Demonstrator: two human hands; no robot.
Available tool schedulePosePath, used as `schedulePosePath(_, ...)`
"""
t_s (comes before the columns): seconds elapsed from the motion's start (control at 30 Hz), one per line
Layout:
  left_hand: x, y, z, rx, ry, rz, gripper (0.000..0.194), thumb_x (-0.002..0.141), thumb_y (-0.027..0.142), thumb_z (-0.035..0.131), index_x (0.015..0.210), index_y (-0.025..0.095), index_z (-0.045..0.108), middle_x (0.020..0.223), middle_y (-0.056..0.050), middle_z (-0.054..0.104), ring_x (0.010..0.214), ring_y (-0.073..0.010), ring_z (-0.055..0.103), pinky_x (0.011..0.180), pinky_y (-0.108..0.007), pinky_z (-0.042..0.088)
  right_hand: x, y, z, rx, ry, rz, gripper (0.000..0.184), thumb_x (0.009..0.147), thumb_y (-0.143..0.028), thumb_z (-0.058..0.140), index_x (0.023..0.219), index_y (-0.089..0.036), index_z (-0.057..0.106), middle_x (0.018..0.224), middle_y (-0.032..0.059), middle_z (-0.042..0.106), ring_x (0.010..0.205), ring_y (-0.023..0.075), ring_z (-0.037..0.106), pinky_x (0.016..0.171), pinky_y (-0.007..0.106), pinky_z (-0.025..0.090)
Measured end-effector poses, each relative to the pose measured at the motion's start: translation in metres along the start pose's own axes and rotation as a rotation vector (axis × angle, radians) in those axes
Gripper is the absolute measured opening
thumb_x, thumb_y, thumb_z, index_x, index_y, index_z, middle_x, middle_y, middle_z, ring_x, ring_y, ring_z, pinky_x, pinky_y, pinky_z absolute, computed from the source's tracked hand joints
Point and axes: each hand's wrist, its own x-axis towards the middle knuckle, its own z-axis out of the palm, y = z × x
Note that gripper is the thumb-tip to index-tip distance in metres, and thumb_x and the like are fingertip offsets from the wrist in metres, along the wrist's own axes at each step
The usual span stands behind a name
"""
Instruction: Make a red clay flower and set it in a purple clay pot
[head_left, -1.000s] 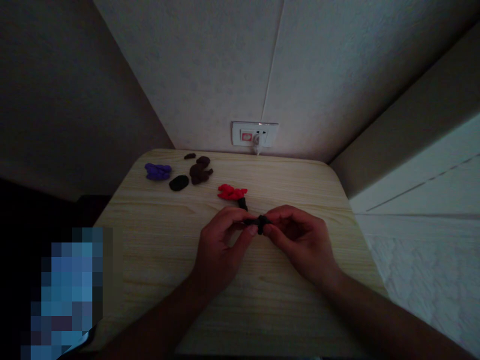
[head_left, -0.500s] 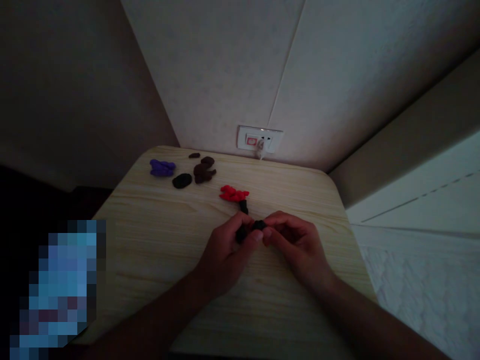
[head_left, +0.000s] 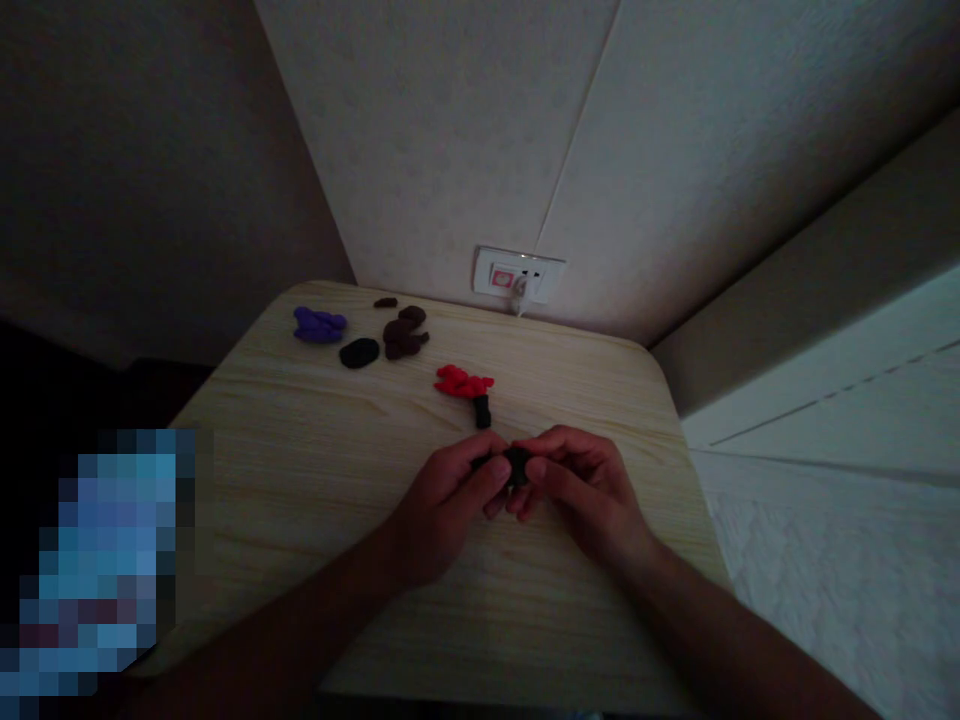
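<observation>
Between my two hands is a small lump of black modelling clay (head_left: 517,466), pinched from both sides above the table. My left hand (head_left: 450,505) grips its left part with thumb and fingers, which hide some of it. From the right, my right hand (head_left: 589,485) presses thumb and fingertips on the same lump. Just beyond the hands lies a short black clay piece (head_left: 482,411), touching a knobbly red clay piece (head_left: 463,382). The exact shape of the held lump is hard to make out in the dim light.
Farther back left on the wooden table (head_left: 315,560) lie a purple clay lump (head_left: 319,325), a flat black clay disc (head_left: 359,353), a brown clay lump (head_left: 403,335) and a small brown bit (head_left: 385,302). A wall socket (head_left: 517,273) with a plug sits behind the table. A blurred-out screen (head_left: 112,540) is at left.
Both hands have turned the black clay between their fingers and sit slightly lower in view. The camera view has shifted a little. The pieces on the table lie as before.
</observation>
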Motion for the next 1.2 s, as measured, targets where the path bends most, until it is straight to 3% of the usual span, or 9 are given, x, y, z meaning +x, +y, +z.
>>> schedulePosePath(0.17, -0.0001, 0.0031, 0.0011, -0.046, -0.023, -0.003, 0.032, 0.100, 0.043, 0.053, 0.080, 0.019, 0.056, 0.067, -0.001, 0.053, 0.062, -0.0147, 0.046, 0.061, -0.030, 0.038, -0.0014, 0.0012, -0.0005, -0.073, 0.041, 0.022, 0.025, 0.083, -0.041, 0.083, 0.083, -0.016, 0.076, 0.063, 0.0037, 0.076, 0.052, 0.0162, 0.072, 0.050, 0.025, 0.059)
schedulePosePath(0.43, 0.0007, -0.0006, 0.0009, -0.075, 0.007, -0.026, 0.033, 0.101, 0.045, 0.052, 0.082, 0.018, 0.056, 0.071, -0.002, 0.056, 0.064, -0.0146, 0.047, 0.061, -0.031, 0.038, 0.0017, 0.0008, 0.0005, -0.098, 0.037, -0.051, 0.022, 0.085, -0.038, 0.082, 0.092, -0.017, 0.077, 0.066, 0.0033, 0.077, 0.054, 0.0163, 0.073, 0.053, 0.027, 0.061)
schedulePosePath(0.6, 0.0016, -0.0047, 0.0020, -0.071, 0.007, -0.044, 0.038, 0.104, 0.048, 0.048, 0.081, 0.019, 0.054, 0.070, -0.002, 0.055, 0.064, -0.0146, 0.048, 0.062, -0.031, 0.038, 0.0022, -0.0035, 0.0028, -0.159, 0.053, -0.043, 0.026, 0.078, -0.037, 0.088, 0.089, -0.018, 0.074, 0.065, 0.0024, 0.077, 0.052, 0.0155, 0.072, 0.054, 0.026, 0.062)
schedulePosePath(1.0, -0.0034, -0.0006, -0.0024, 0.309, 0.048, 0.040, 0.039, 0.105, 0.049, 0.043, 0.080, 0.020, 0.051, 0.064, 0.003, 0.048, 0.059, -0.0133, 0.043, 0.057, -0.028, 0.034, -0.0003, -0.0061, 0.0010, -0.145, 0.107, 0.113, 0.029, 0.072, -0.038, 0.091, 0.079, -0.014, 0.076, 0.060, 0.0048, 0.076, 0.050, 0.0181, 0.074, 0.050, 0.027, 0.064)
schedulePosePath(1.2, -0.0038, -0.0048, -0.0013, 0.359, 0.049, 0.078, 0.033, 0.106, 0.045, 0.043, 0.084, 0.021, 0.052, 0.065, 0.004, 0.049, 0.057, -0.0130, 0.043, 0.056, -0.027, 0.034, 0.0031, -0.0063, 0.0006, -0.201, 0.147, 0.031, 0.028, 0.067, -0.038, 0.092, 0.072, -0.016, 0.076, 0.054, 0.0021, 0.073, 0.046, 0.0143, 0.069, 0.049, 0.023, 0.060)
